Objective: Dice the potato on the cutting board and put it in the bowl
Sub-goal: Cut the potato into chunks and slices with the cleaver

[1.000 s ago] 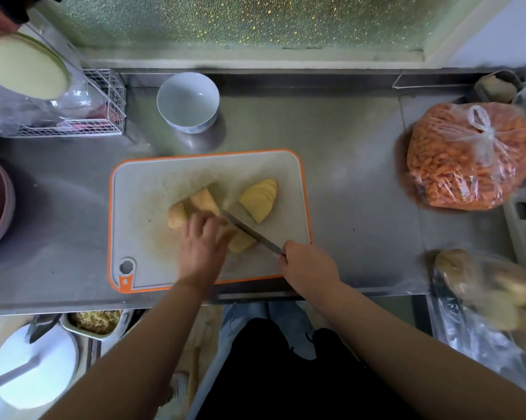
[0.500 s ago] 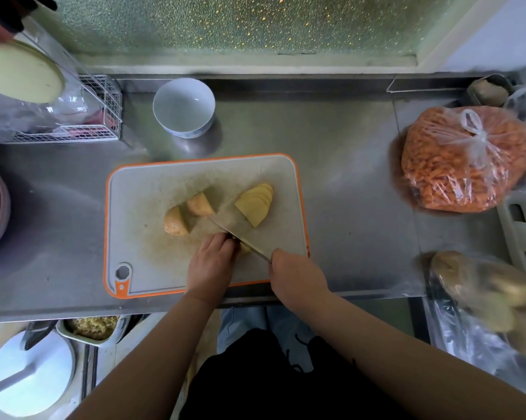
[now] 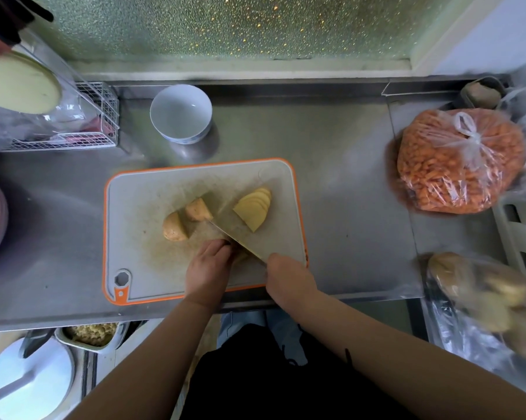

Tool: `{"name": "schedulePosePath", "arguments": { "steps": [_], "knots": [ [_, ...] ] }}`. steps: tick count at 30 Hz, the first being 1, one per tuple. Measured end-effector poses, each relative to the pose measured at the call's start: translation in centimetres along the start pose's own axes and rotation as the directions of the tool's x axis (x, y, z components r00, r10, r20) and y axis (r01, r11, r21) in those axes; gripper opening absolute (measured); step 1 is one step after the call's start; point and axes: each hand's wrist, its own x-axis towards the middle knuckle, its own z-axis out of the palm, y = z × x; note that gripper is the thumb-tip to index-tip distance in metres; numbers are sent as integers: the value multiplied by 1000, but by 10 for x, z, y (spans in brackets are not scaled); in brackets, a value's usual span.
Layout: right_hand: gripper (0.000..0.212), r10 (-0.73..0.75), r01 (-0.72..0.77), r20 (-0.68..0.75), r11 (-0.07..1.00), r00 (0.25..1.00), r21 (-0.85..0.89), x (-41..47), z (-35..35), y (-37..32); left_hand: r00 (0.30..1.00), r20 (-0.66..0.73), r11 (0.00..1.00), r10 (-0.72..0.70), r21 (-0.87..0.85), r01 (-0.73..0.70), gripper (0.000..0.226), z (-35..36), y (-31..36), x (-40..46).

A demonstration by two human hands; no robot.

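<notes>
The potato lies in pieces on the cutting board (image 3: 140, 207): a fan of slices (image 3: 253, 210), two skin-on chunks (image 3: 185, 221), and one piece mostly hidden under the left hand (image 3: 208, 269), which presses it down with curled fingers. It looks firm but likely wet and slippery on cut faces, so it is best pinned flat-side down, fingertips tucked back. The right hand (image 3: 286, 278) grips the knife (image 3: 240, 242) over that piece; the bowl (image 3: 181, 115) waits empty beyond the board.

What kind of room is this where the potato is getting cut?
Most likely a kitchen: a steel counter holds a cutting board with potato pieces, a white bowl, and a bag of chopped carrot.
</notes>
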Motion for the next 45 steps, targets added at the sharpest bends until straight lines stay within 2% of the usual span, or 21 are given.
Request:
{"name": "schedulePosePath", "arguments": {
  "steps": [5,13,20,27,31,33,35,40,45],
  "knots": [
    [27,25,-30,45,991,999,130,9,-7,11,999,-27,999,21,-26,-22,27,-3,-1,-1],
    [16,-35,36,-62,999,997,17,-8,-2,-2,997,-78,999,-13,-32,11,31,1,-1,0],
    [19,-30,32,21,996,999,-81,-4,-9,-16,997,-76,997,-15,-81,9,30,4,-8,-7],
    [18,-5,5,7,999,1000,34,10,3,-11,998,-54,999,16,-49,-18,27,-1,-8,-6],
    [30,16,-24,63,991,998,131,16,-3,-2,995,-29,995,99,-8,-99,17,-4,-14,-14],
    [29,1,-6,43,994,999,112,14,-3,-2,988,9,988,153,28,-154,14,-8,-17,-17],
    [26,-9,10,-16,997,1000,77,8,0,-3,984,58,983,170,54,-173,21,-10,-17,-17],
    [16,-45,45,-91,999,995,-3,-2,5,-9,987,97,992,128,-11,-128,42,-9,-16,-14],
    [16,-62,58,-61,996,996,-74,-4,-1,-16,993,19,993,115,-43,-114,22,-4,-16,-12]
  ]
}}
